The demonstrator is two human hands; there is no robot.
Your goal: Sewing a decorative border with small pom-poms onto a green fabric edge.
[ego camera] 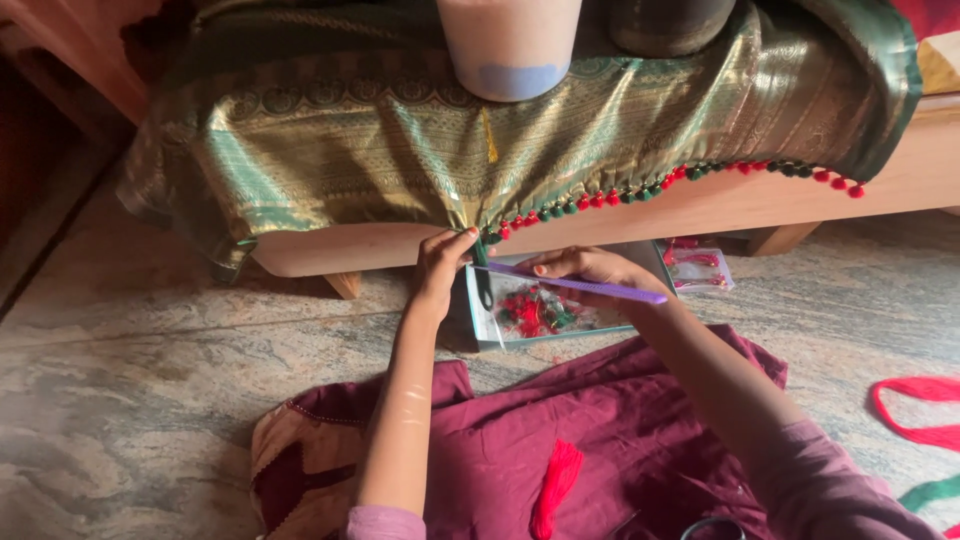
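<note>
The landmark for all positions is the wooden bench (700, 205), which runs across the upper half of the view.

1. Cloth. A green and gold cloth (400, 140) lies draped over the bench. Its lower edge hangs down the front face of the bench. A row of red and green tassels (640, 190) trims that edge from the middle of the bench toward its right end.

2. Left hand. The left hand (440, 265) is raised to the front edge of the bench, at the point where the tassel row begins. The fingers are pinched closed on the cloth edge and on a green thread (482, 262) hanging from it.

3. Right hand. The right hand (590, 268) is just beside the left hand, below the bench edge. It is closed around a purple stick (600, 288), which lies nearly level and points toward the cloth edge. Whether the tip touches the cloth cannot be determined.

4. Surroundings. A shallow tray (560, 325) with red and green thread scraps sits on the floor (130, 370) under the bench edge, directly below both hands. A maroon garment (620, 410) spreads over the floor in front of the bench. A red tassel (556, 485) lies on it. Two round containers stand on the cloth on top of the bench: a white tub (510, 45) and a dark one (665, 25) beside it.
</note>
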